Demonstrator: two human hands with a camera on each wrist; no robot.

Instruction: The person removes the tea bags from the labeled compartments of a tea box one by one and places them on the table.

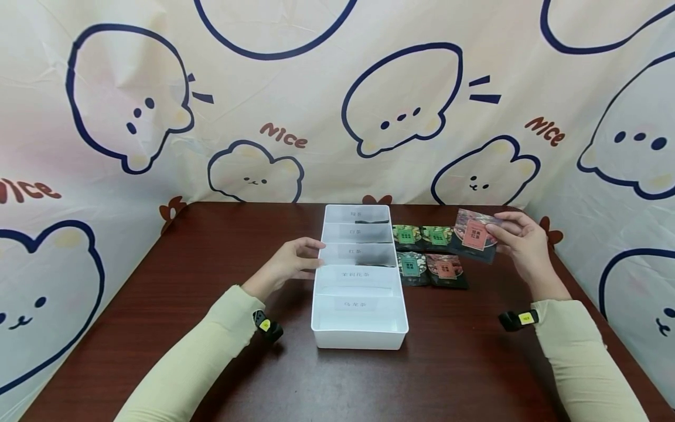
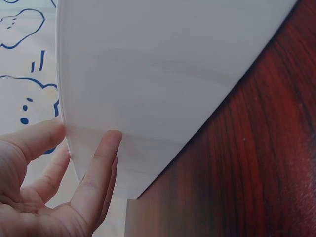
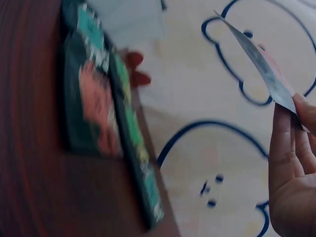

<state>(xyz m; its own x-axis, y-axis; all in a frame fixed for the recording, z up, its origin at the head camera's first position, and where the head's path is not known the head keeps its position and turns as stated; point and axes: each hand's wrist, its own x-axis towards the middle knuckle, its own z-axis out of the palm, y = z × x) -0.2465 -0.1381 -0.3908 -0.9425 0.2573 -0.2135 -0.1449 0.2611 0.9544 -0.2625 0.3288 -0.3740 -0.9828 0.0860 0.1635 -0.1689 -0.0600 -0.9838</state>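
A long white divided box (image 1: 360, 340) stands on the table, each compartment bearing a printed label. Dark packet edges show in its back compartments. My left hand (image 1: 287, 262) touches the box's left side, with fairly straight fingers against the wall (image 2: 148, 89) and rim. To the right of the box, my right hand (image 1: 527, 246) pinches a dark tea packet (image 1: 474, 234) with a pink-red label by its right edge, raised above the table. In the right wrist view, that packet (image 3: 261, 64) appears nearly edge-on between thumb and fingers.
Beside the box lie a teal-labelled packet (image 1: 412, 267), a red-labelled packet (image 1: 447, 269) and, behind them, green-labelled packets (image 1: 406, 235). Another teal-labelled packet (image 3: 151, 190) shows in the right wrist view. A patterned curtain (image 1: 316, 99) encloses the brown table (image 1: 237, 363).
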